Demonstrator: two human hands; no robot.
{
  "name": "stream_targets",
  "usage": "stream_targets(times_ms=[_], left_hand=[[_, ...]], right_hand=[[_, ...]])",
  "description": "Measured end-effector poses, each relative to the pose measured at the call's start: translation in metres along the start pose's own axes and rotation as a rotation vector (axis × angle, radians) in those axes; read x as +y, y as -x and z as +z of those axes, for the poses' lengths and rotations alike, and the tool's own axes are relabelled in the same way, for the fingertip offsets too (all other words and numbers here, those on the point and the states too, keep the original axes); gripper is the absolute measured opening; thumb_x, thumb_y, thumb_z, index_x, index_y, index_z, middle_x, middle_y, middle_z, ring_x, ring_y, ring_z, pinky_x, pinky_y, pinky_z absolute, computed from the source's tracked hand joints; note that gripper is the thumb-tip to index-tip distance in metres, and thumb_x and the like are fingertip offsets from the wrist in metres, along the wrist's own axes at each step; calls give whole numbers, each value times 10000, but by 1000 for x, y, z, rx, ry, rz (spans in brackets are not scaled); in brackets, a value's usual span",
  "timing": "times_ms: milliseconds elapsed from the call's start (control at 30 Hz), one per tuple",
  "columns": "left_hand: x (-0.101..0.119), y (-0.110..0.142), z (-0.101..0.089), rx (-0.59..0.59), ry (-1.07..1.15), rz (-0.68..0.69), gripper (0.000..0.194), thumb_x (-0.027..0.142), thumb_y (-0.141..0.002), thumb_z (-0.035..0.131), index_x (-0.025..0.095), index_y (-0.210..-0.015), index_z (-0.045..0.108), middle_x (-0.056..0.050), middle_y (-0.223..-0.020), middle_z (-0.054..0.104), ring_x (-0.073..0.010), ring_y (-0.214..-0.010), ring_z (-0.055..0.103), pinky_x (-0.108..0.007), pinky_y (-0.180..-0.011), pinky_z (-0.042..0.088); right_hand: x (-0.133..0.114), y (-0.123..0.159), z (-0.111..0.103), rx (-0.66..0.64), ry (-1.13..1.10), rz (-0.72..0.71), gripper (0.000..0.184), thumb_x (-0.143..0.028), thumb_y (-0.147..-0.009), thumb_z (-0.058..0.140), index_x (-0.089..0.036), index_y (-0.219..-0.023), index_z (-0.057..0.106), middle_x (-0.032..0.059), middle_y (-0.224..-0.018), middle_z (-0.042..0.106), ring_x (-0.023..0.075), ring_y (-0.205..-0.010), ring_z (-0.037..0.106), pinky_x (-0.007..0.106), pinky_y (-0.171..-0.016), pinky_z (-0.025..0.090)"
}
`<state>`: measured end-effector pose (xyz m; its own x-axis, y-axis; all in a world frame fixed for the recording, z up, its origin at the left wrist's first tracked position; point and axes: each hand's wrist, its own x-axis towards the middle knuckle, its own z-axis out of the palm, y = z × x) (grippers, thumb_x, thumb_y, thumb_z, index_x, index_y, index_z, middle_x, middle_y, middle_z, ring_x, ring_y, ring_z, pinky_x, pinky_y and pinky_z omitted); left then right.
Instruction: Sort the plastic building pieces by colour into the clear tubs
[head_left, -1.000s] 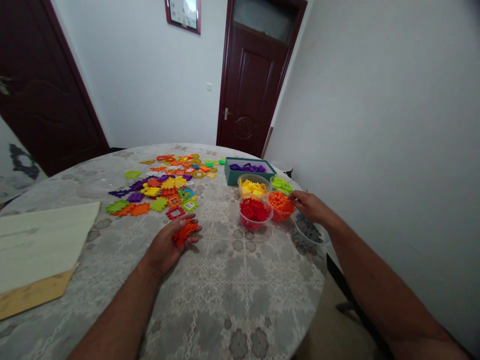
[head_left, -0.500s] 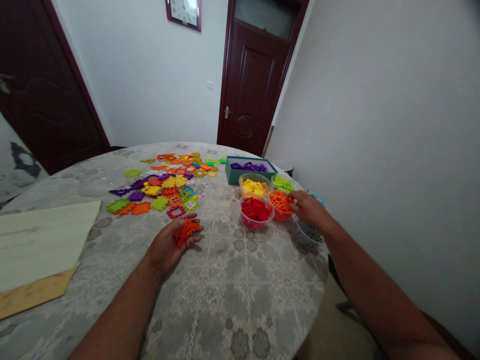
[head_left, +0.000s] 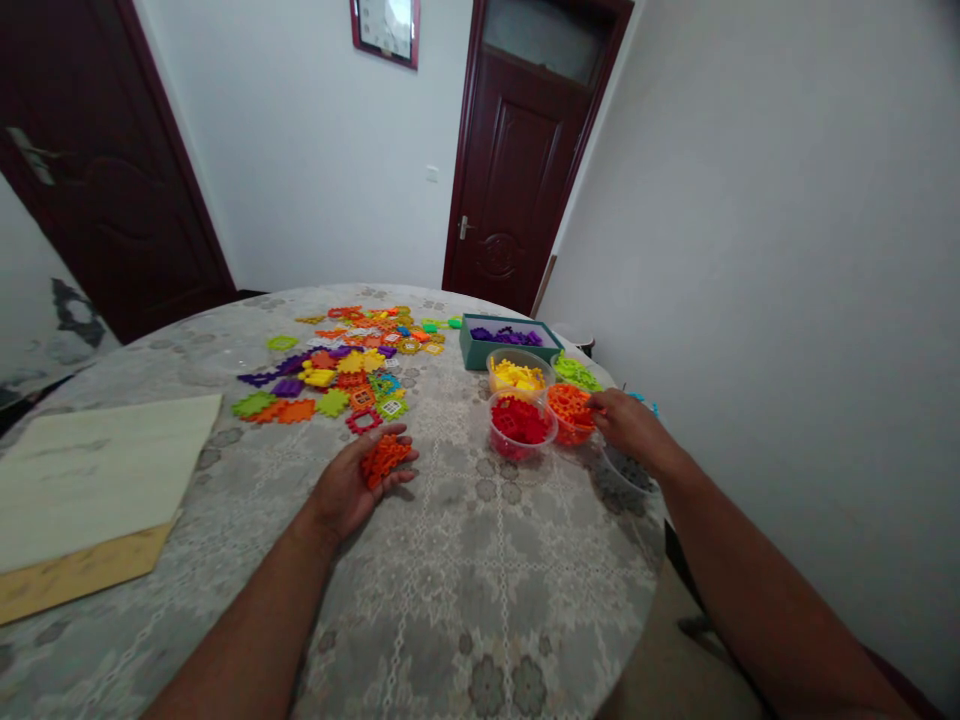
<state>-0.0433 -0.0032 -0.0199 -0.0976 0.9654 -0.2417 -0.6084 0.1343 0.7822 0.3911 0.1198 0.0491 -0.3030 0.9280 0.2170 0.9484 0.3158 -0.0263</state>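
My left hand [head_left: 351,486] rests palm up just above the tablecloth, its fingers curled round several orange interlocking plastic pieces [head_left: 385,460]. At the right rim of a clear bowl of orange pieces [head_left: 570,408] is my right hand [head_left: 628,424], fingers pinched together. Whether they grip a piece or the rim itself is hidden. Left of that bowl stands a clear bowl of red pieces [head_left: 520,422], with a bowl of yellow pieces [head_left: 517,374] behind it. Bright green pieces [head_left: 576,372] fill another bowl beyond the orange one.
A dark green box [head_left: 480,350] holds purple pieces. Mixed colourful pieces [head_left: 346,380] lie spread over the table's far left. A pale sheet [head_left: 105,470] lies on a tan board [head_left: 90,570] at the left. Below my right hand is a clear bowl with grey pieces [head_left: 627,470].
The view has turned slightly left, so everything sits a little further right. Both hands stay in about the same places, with the left hand still holding the orange pieces.
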Motion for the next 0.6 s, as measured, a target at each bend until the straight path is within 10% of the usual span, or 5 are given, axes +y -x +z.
stream_targets(times_ms=[333,600], left_hand=[[-3,-2,-4,-57,39,-19,364,310,-938,621,89,-1214,711,-198,-1083,765,-296,-895,790,-412,-703,683],[-7,2,-4,-149,66,-92,385,350,-987,543,84,-1218,699,-211,-1062,763,-291,-841,782,-373,-632,639]], right_hand=[[-17,24,-23,56,80,14,250,-206,-976,537,-201,-1098,755,131,-1152,771,250,-1020,718,330,-880,516],[-142,48,-10,145,-390,-290,167,-278,-1020,551,-229,-1084,697,84,-1036,735,233,-924,699,365,-858,552]])
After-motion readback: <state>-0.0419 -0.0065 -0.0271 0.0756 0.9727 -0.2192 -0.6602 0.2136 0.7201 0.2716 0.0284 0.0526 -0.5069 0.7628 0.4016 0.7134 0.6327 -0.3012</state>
